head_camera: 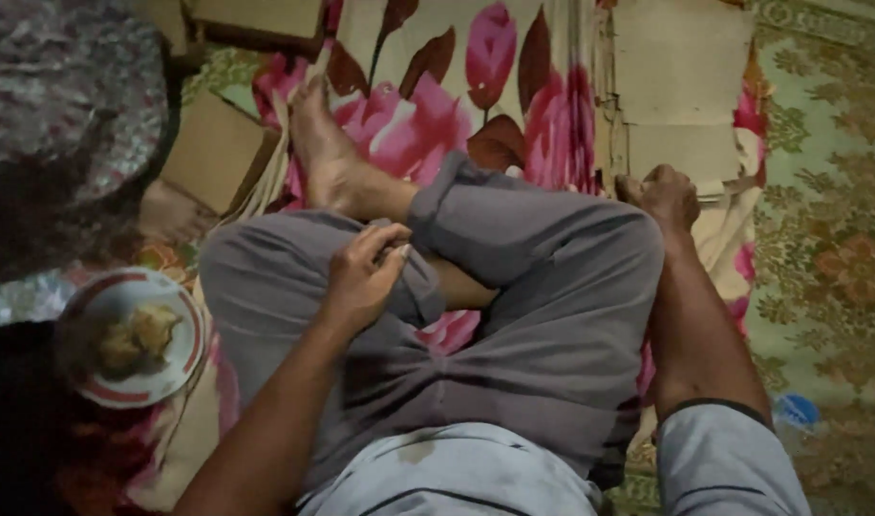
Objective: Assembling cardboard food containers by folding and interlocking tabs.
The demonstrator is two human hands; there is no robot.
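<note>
I sit cross-legged in grey trousers (543, 277) on a cloth with large pink flowers (428, 105). My left hand (364, 272) rests on my left knee with the fingers curled; whether it holds anything small I cannot tell. My right hand (665, 196) reaches forward past my right knee and touches the edge of a stack of flat brown cardboard sheets (681, 86). My bare foot (323, 148) lies on the cloth ahead.
A white plate with a red rim (184, 358) holding pieces of fried food sits at my left. Another person in patterned clothing (65, 96) is at the upper left. More cardboard pieces (213, 148) lie there. A green patterned rug (829, 239) lies at the right.
</note>
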